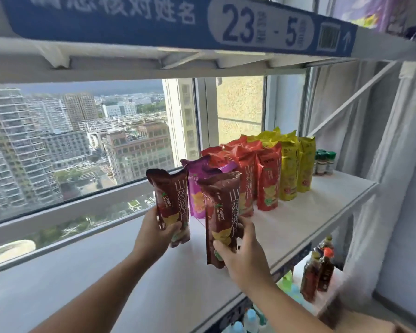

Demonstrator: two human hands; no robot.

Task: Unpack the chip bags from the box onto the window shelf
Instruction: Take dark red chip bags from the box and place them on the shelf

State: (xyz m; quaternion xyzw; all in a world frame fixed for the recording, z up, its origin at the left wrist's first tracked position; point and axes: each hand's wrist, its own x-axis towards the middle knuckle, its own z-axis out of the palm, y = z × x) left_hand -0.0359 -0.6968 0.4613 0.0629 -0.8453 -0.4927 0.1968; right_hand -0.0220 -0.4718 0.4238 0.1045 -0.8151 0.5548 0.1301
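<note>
My left hand (pixel 155 233) grips a brown chip bag (pixel 169 198) upright over the white window shelf (pixel 298 219). My right hand (pixel 240 253) grips a second brown chip bag (pixel 222 212) upright, nearer the shelf's front edge. Behind them on the shelf stand a purple chip bag (pixel 197 186), several red chip bags (pixel 262 174) and yellow chip bags (pixel 296 164) in a row running to the right. A corner of the cardboard box (pixel 360 318) shows at the bottom right.
Small green-capped jars (pixel 324 162) stand at the shelf's far right end. A lower shelf holds dark bottles (pixel 317 272) and blue-capped bottles (pixel 250 318). An upper shelf with a blue label strip (pixel 154 22) hangs overhead. The window (pixel 82 145) is directly behind.
</note>
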